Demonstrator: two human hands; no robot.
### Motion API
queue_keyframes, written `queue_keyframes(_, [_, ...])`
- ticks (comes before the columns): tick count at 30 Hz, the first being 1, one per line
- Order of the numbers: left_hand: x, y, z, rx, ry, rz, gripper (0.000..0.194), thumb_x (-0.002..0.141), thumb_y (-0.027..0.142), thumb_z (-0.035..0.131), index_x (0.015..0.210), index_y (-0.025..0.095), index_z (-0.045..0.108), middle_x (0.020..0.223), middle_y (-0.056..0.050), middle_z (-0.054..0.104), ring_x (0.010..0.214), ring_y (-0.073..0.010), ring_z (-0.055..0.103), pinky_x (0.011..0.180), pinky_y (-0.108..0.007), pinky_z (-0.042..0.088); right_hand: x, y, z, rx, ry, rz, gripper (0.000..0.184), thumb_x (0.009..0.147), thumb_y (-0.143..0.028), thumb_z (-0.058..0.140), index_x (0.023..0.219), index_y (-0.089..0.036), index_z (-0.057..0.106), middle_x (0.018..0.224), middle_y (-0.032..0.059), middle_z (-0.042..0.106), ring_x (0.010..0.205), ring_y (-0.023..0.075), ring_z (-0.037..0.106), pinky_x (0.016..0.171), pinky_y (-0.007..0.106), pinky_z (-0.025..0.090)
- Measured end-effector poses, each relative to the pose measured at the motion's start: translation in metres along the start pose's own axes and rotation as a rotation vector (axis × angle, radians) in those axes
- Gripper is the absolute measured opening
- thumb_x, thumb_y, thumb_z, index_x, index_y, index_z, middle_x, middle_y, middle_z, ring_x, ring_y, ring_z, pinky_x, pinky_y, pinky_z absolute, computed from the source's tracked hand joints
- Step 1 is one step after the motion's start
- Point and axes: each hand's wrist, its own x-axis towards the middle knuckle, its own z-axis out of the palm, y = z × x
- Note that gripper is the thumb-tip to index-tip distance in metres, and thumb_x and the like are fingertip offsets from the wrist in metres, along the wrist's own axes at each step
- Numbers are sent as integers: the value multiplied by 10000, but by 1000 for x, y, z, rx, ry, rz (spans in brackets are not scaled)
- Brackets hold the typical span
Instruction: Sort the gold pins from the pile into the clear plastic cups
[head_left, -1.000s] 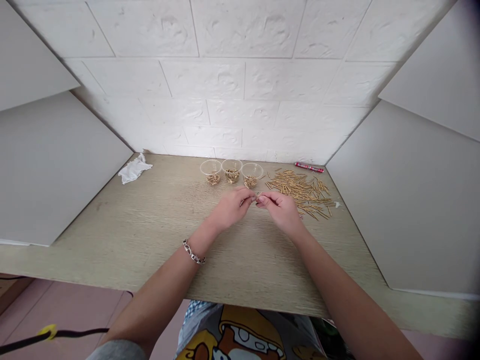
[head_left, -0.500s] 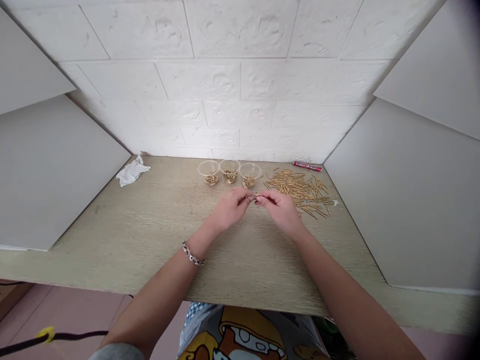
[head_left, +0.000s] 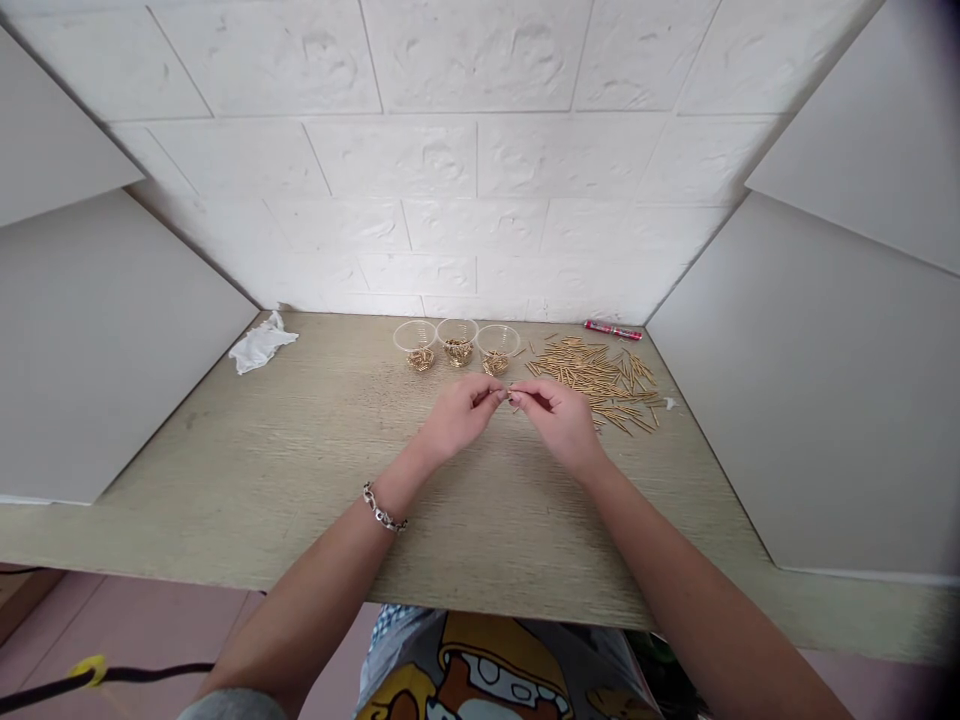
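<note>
My left hand (head_left: 460,412) and my right hand (head_left: 564,418) meet fingertip to fingertip above the table, both in a pinch. Between them shows a bit of a thin gold-coloured rod (head_left: 509,393); most of it is hidden by the fingers. Just beyond the hands stand three clear plastic cups: a left cup (head_left: 415,326), a middle cup (head_left: 457,324) and a right cup (head_left: 498,331), each with small gold-coloured pieces in its bottom. To the right of my right hand lies a loose pile of thin gold-coloured rods (head_left: 589,372).
A crumpled white tissue (head_left: 261,345) lies at the table's far left. At the back right is a red wrapped stick (head_left: 613,330). Tiny crumbs (head_left: 388,390) are scattered left of my hands. Grey panels flank the table (head_left: 247,480), and a white brick-patterned wall (head_left: 435,160) closes the back.
Both hands keep their pinch in nearly the same place, with only a slight shift of the fingertips. The whole view has moved a little.
</note>
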Motion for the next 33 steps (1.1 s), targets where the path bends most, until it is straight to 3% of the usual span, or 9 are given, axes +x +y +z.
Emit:
queue_keyframes(11, [1,0,-1,-8,-27,-9,214,834,259,439,738,139,588,625,11,516,585,-93,422,562,-222,327,-1,-4,2,68,22,66,141,726,-265,586,794,-188,683,769,34,673,697,146,608,659,278,482])
queue_keyframes(25, [0,-7,1,152,31,244,172,851,164,418,776,135,570,713,-20,560,677,-108,494,640,-228,388,-2,-9,3,147,9,197,146,706,-258,590,786,-175,680,765,36,674,700,155,621,686,294,491])
queue_keyframes(33, [-3,-5,0,319,-3,306,209,879,170,358,836,135,560,732,-42,537,714,-133,497,660,-247,399,-1,-5,3,92,-34,155,159,729,-248,549,798,-167,668,752,36,666,691,151,611,674,289,479])
